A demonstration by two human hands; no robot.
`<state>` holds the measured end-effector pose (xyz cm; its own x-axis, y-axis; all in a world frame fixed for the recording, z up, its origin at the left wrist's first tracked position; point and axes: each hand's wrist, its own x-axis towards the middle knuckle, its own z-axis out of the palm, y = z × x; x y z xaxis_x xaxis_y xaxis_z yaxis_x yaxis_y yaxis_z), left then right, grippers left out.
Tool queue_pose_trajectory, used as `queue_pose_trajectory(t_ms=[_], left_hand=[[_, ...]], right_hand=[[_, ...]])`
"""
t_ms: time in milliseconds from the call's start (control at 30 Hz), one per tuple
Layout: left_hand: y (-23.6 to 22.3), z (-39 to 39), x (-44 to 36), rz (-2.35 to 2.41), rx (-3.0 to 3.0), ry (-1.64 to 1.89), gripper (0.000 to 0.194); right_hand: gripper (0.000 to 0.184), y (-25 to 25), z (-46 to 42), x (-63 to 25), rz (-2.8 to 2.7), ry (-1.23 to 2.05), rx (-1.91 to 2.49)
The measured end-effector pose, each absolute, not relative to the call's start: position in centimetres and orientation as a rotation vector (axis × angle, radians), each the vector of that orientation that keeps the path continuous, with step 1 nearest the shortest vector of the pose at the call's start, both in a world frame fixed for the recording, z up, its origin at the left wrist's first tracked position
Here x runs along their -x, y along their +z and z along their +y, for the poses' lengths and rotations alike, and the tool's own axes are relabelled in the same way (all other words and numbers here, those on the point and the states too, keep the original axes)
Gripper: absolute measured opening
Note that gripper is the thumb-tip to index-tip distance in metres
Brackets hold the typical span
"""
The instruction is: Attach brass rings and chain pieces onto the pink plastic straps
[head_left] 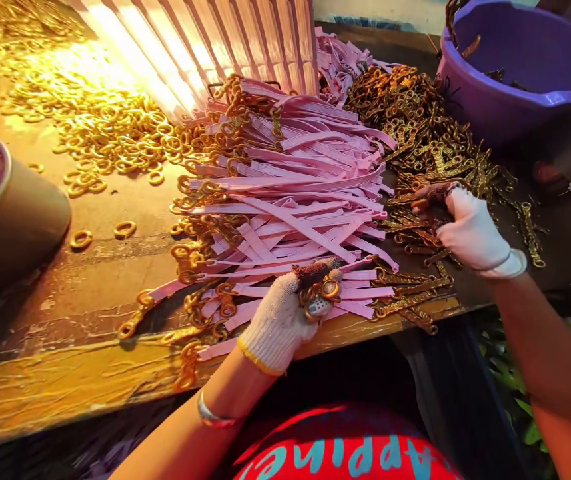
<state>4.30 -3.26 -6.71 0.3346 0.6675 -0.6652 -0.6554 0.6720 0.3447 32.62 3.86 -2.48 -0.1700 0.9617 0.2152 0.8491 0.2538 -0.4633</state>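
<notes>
My left hand (285, 313), in a knitted glove with dark, worn fingertips, is closed around a few brass rings (330, 288) at the front of the table. Beneath and beyond it lies a thick heap of pink straps (305, 180), with brass rings and links at their left ends. My right hand (465, 227), also in a white glove with darkened fingers, reaches into a pile of brass link pieces (425, 133) right of the straps. Its fingers are curved, with a gap between thumb and forefinger, and the fingertips touch the pieces.
Loose brass rings (125, 133) are spread across the left of the table (100, 280). A ribbed, brightly lit plastic panel (245, 40) stands behind the straps. A round bin (20, 207) sits at the left edge, and a purple tub (495, 100) at the back right.
</notes>
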Motion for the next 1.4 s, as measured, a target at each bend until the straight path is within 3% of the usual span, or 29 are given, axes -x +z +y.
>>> queue_pose_trajectory(t_ms=[167,267,467,667,867,967,1167,1300,1400], left_hand=[[-6.3,-4.4,-5.6,0.963,-0.161,1.008,0.025],[-6.2,-5.5,-6.2,1.028,-0.358,1.111,0.032],[-6.6,-5.9,-6.1,1.165,-0.710,1.175,0.035],[-6.4,-5.8,-4.3,1.099,-0.887,0.858,0.028],[-5.7,-6.0,-3.5,0.970,-0.753,0.719,0.036],[-5.6,-5.8,-3.6,0.879,-0.616,0.654,0.032],[-6.2,-6.3,-4.2,0.835,-0.662,0.498,0.034],[-5.8,-7.2,-4.2,0.901,-0.838,0.414,0.034],[-5.3,-7.7,-3.9,0.985,-1.021,0.401,0.022]], right_hand=[[0.040,-3.9,-3.2,-26.3,-1.846,1.055,1.319],[0.044,-4.7,-5.9,-22.6,-1.690,1.168,1.339],[0.039,-6.7,-6.8,-20.1,-1.651,1.027,1.351],[0.040,-7.5,-7.0,-20.5,-1.622,0.959,1.254],[0.020,-6.0,-6.8,-22.1,-1.609,0.991,1.249],[0.017,-5.3,-6.2,-23.5,-1.800,0.866,1.192],[0.035,-4.3,-6.3,-24.2,-2.482,0.616,1.002],[0.020,-3.7,-7.8,-24.5,-2.751,0.326,1.202],[0.011,-3.3,-8.7,-24.6,-2.843,0.293,1.311]])
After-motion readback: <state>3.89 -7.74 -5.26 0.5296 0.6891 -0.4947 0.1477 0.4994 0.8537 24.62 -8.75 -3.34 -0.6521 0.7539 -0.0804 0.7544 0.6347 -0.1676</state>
